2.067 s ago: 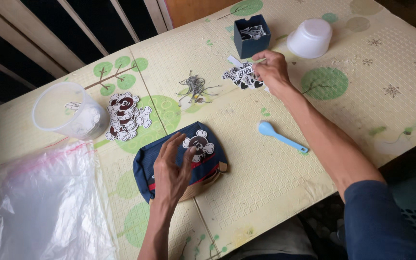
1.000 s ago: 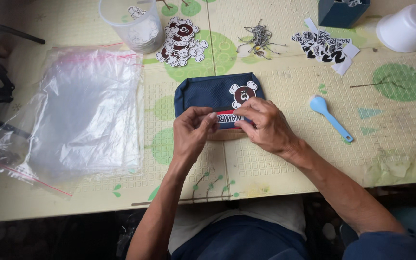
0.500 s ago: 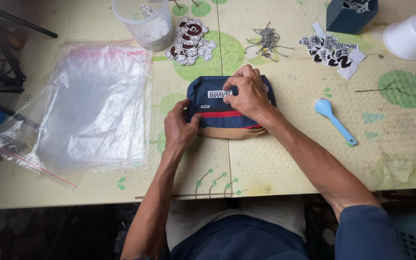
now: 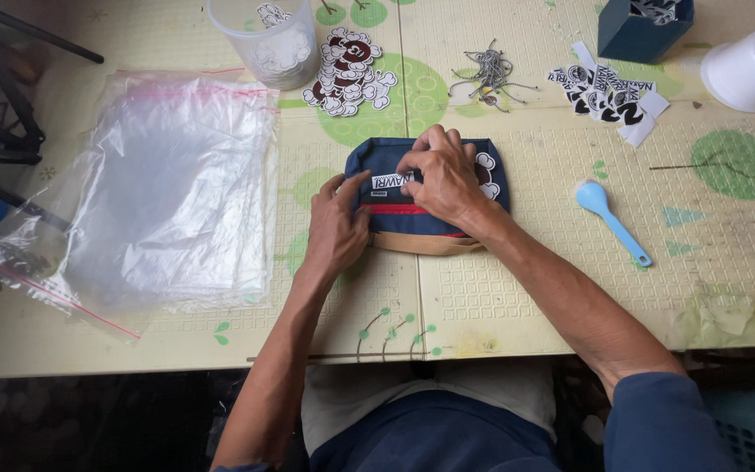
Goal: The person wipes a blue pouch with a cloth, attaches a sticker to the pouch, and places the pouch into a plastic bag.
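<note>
A navy blue pouch (image 4: 382, 157) with a red stripe and a tan bottom edge lies flat in the middle of the table. My left hand (image 4: 337, 225) grips its left end, thumb on top. My right hand (image 4: 441, 178) lies across the top of the pouch, fingers curled and pressing near a small white label. A white and brown bear-shaped tag (image 4: 486, 169) peeks out from under my right hand at the pouch's right end.
A stack of clear zip bags (image 4: 163, 188) lies left. At the back are a clear plastic cup (image 4: 266, 39), a pile of bear tags (image 4: 349, 73), a bundle of strings (image 4: 488, 73), black and white tags (image 4: 606, 93), a blue box (image 4: 640, 26), a white bowl (image 4: 751, 69). A blue scoop (image 4: 612, 220) lies right.
My right hand came back from the tags at the back right to the pouch. The pouch was turned over and both hands now press on it.
</note>
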